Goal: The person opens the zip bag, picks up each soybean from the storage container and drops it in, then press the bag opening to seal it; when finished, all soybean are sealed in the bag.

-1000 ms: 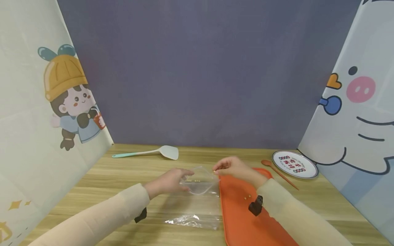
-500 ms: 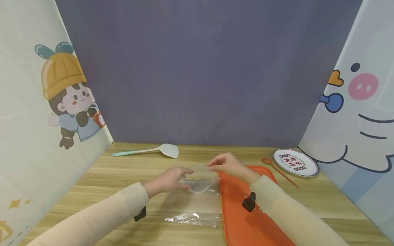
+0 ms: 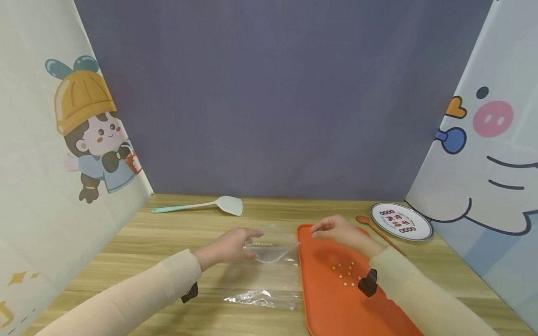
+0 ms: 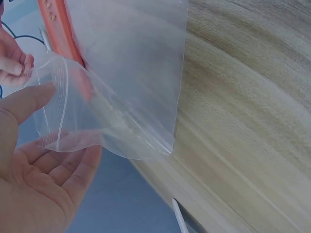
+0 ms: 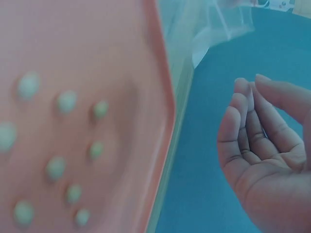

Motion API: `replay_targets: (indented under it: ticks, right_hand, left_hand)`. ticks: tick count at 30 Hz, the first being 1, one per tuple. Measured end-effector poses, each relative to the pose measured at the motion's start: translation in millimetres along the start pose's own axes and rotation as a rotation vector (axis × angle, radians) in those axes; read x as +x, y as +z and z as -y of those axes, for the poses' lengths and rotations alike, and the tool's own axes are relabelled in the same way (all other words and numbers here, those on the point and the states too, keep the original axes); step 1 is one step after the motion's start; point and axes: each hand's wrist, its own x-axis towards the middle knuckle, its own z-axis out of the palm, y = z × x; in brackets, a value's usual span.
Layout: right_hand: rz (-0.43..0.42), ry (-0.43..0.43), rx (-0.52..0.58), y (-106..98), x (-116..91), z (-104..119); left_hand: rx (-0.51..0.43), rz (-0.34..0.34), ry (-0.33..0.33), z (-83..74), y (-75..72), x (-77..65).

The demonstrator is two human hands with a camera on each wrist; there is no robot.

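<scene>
My left hand holds a clear zip bag by its mouth, thumb on one side and fingers on the other. The mouth gapes between them, and the bag's lower part lies on the wooden table. Through the plastic shows a short row of pale yellow beans, resembling soybeans. To the right, my right hand hovers above the far end of an orange tray. In the right wrist view its fingers bend loosely, with nothing visible between thumb and fingertips. Several loose soybeans lie scattered on the tray.
At the back left lies a white spatula with a mint handle. A reddish-brown spoon rests right of the tray, beside a white plate with red lettering. Printed side panels and a dark back panel enclose the table.
My right hand moved slightly left to the bag's mouth, then back right over the tray; the bean at its fingertips no longer shows there. My left hand stays at the bag.
</scene>
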Motion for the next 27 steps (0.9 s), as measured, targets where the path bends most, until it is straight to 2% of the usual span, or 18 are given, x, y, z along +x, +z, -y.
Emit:
replay_targets:
  ticks: [5, 13, 16, 22, 27]
  right_hand:
    - [-0.001, 0.053, -0.057, -12.4, -15.7, -10.9]
    - [0.014, 0.007, -0.112, -24.5, -33.4, -37.4]
    - [0.043, -0.008, -0.079, -26.4, -36.4, -47.7]
    - [0.162, 0.027, 0.055, -25.2, -40.5, -61.8]
    - [0.186, 0.016, -0.013, -21.8, -41.2, -63.7]
  left_hand:
    - [-0.003, 0.002, -0.011, 0.4, 0.8, -1.2]
    - [-0.013, -0.005, -0.03, -1.5, 0.1, -1.9]
    - [-0.011, -0.011, -0.029, -1.4, -0.1, -1.9]
    - [-0.002, -0.01, -0.024, 0.8, 1.4, -0.9]
    - [0.016, -0.014, -0.019, 1.9, 1.6, 0.0]
